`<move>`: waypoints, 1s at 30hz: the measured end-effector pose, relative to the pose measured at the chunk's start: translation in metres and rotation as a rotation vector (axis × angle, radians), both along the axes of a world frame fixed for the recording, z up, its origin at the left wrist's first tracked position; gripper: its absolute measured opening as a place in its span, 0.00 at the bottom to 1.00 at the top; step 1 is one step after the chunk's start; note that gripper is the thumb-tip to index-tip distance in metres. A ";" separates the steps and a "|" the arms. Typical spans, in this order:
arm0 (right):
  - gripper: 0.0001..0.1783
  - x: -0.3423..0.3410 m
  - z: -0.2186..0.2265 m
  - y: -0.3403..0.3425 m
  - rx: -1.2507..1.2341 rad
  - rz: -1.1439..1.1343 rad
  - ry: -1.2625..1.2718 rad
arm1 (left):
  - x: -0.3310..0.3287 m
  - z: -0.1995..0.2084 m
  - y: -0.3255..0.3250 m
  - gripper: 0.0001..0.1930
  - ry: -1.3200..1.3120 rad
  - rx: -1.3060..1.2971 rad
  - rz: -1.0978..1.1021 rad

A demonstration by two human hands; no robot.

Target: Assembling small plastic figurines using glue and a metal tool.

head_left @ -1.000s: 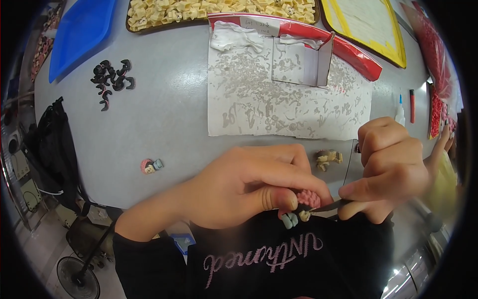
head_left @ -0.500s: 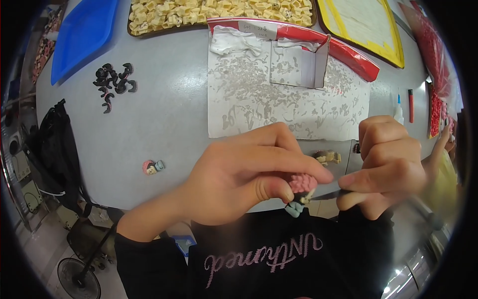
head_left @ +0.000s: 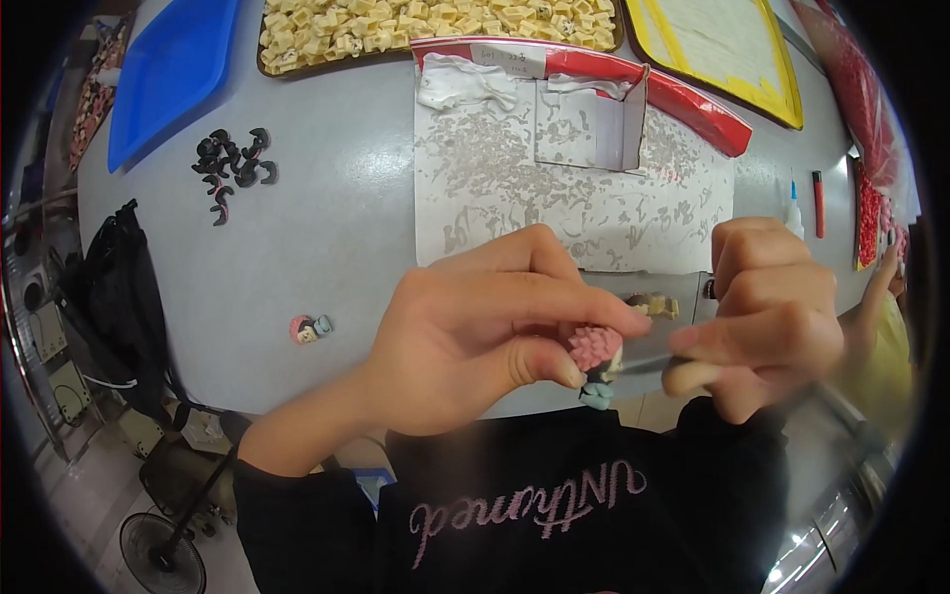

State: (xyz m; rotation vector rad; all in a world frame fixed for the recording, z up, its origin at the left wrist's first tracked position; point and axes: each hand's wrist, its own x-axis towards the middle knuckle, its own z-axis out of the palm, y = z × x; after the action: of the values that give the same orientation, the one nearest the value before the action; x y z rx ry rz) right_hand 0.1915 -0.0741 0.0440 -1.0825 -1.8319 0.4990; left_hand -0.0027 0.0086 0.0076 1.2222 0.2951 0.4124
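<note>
Between the thumb and forefinger of my left hand (head_left: 475,346) is a small figurine (head_left: 597,348) with a pink textured top, a dark middle and a pale blue-green base. My right hand (head_left: 767,322) is curled beside it, thumb and forefinger pinched. A faint, thin, blurred sliver seems to run from that pinch toward the figurine, too indistinct to name. Just beyond my left fingertips, a cream and dark piece (head_left: 658,305) lies on the table, partly hidden. Another pink and blue-green figurine (head_left: 310,329) rests on its own to the left.
Black curved pieces (head_left: 233,166) lie in a heap near a blue tray (head_left: 163,89). White smudged paper (head_left: 475,213) holds a small open box (head_left: 623,129). Behind are a tray of cream pieces (head_left: 435,25) and a yellow-edged tray (head_left: 727,54). A red marker (head_left: 818,203) lies right.
Both hands have shifted slightly up in the picture. The figurine has turned a little in my left fingers, and my right hand keeps its pinch.
</note>
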 end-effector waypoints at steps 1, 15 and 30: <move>0.17 0.001 0.002 -0.002 -0.008 -0.022 -0.008 | 0.002 0.001 0.000 0.17 -0.007 -0.034 -0.007; 0.15 -0.001 -0.009 0.006 0.079 0.066 0.105 | -0.001 0.002 0.000 0.15 -0.039 -0.158 0.014; 0.06 0.004 0.001 -0.009 -0.037 -0.150 0.070 | 0.001 0.006 -0.005 0.06 -0.150 -0.191 -0.011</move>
State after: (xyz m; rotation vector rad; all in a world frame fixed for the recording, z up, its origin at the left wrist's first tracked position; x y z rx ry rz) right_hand 0.1955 -0.0830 0.0453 -1.2024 -1.6718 0.4779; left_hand -0.0020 0.0039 0.0140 1.0004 0.1947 0.4536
